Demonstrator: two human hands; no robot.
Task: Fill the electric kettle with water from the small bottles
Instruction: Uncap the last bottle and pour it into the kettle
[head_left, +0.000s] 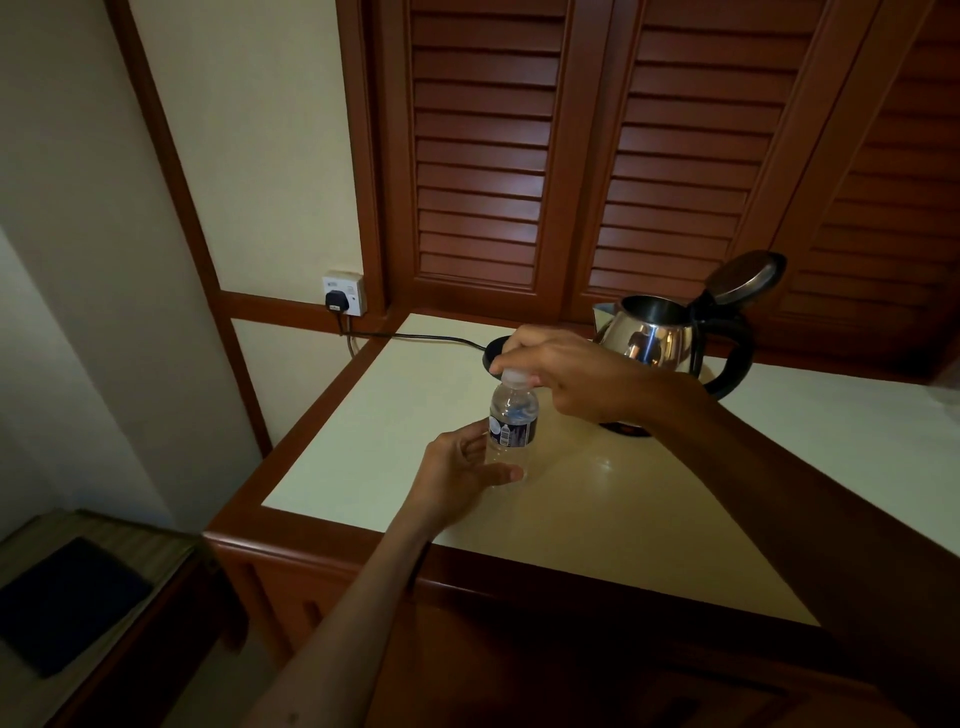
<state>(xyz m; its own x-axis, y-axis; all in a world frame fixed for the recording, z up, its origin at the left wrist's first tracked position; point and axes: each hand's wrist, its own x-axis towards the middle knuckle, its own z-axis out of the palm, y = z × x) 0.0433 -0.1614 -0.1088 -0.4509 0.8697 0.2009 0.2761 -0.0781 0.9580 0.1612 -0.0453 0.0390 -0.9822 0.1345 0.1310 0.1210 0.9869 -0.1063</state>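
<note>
Item: small bottle (511, 423), upright on the counter (363, 431), nearly empty by the look of it (clear plastic, dark label). Left hand (462, 475) curls loosely round its lower body — a steadying grip against twist. Right hand (561, 371) pinches the white cap (514, 375) from above, fingers closed on it, likely turning it. Electric kettle (670, 340) stands just behind, lid (745, 278) tipped open to receive water, off its base (496, 353), which is corded to the wall socket (344, 293).
</note>
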